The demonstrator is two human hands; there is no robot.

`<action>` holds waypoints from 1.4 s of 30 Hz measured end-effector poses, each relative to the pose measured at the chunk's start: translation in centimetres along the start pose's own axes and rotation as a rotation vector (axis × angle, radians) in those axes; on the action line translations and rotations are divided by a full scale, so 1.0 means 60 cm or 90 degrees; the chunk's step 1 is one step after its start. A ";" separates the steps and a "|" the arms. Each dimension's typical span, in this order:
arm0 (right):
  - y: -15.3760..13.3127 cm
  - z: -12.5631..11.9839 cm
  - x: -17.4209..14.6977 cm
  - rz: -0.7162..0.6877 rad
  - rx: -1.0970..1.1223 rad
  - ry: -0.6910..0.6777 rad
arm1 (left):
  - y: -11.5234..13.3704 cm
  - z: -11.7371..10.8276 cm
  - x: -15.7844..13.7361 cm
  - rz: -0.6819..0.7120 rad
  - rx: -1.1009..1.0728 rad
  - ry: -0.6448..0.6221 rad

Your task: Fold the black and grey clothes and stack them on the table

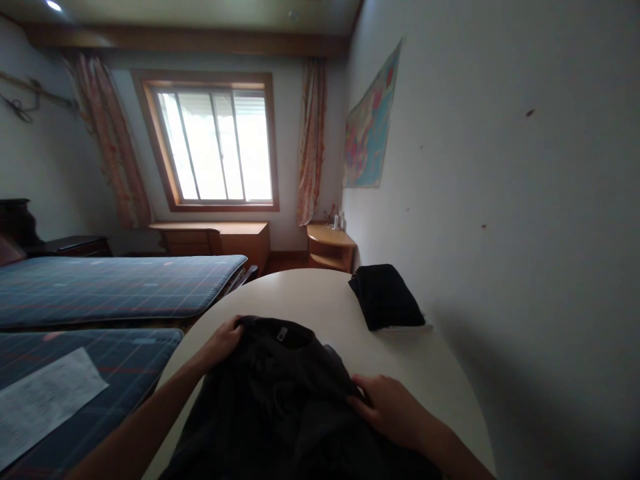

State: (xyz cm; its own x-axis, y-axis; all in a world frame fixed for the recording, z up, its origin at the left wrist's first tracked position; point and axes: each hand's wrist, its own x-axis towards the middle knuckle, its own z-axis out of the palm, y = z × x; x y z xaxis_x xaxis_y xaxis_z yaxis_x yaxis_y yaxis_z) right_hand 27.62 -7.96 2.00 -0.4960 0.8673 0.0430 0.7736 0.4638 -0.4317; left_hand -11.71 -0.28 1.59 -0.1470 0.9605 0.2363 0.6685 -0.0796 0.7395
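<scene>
Too tiny to read: the pale label (282, 335) at the collar of a black round-necked shirt (280, 393), soft and rumpled over the near part of the smooth, round-edged white counter (310, 290). Likewise illegible: the printed sheet (50, 400) on the plaid mattress (143, 370), the colourful wall map (373, 130). Grasping the shirt: left hand (226, 341) at one shoulder, right hand (385, 403) along the opposite side. Farther right, a squared stack of folded black cloth (387, 297).

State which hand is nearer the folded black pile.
Right. The right hand shows below the folded black pile; the left hand is farther off, to its left.
</scene>
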 end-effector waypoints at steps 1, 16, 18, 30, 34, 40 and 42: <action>0.001 -0.008 0.001 -0.012 0.032 -0.016 | 0.002 0.010 -0.004 0.006 0.014 -0.023; -0.009 -0.047 0.147 0.098 0.070 0.229 | 0.138 0.021 -0.002 0.114 0.232 0.017; -0.012 0.001 0.106 0.096 -0.016 0.143 | 0.145 0.042 -0.080 0.142 0.262 -0.205; 0.064 0.001 0.129 0.033 -0.122 0.087 | 0.100 0.035 -0.201 0.358 0.247 -0.562; 0.083 -0.055 0.163 0.087 -0.276 0.261 | 0.055 0.021 -0.148 0.439 0.233 -0.493; 0.055 -0.025 0.123 0.006 -0.272 0.296 | -0.021 -0.014 -0.048 0.327 0.391 -0.121; 0.031 -0.004 0.086 -0.022 -0.155 0.216 | -0.012 -0.024 -0.053 0.287 0.416 -0.045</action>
State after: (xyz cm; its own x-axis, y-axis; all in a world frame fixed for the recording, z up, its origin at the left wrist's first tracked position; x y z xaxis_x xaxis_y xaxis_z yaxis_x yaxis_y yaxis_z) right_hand 26.59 -2.57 1.67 -0.3977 0.8417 0.3653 0.8494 0.4882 -0.2003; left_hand -12.76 -3.64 1.22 0.2713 0.8893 0.3681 0.9479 -0.3133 0.0583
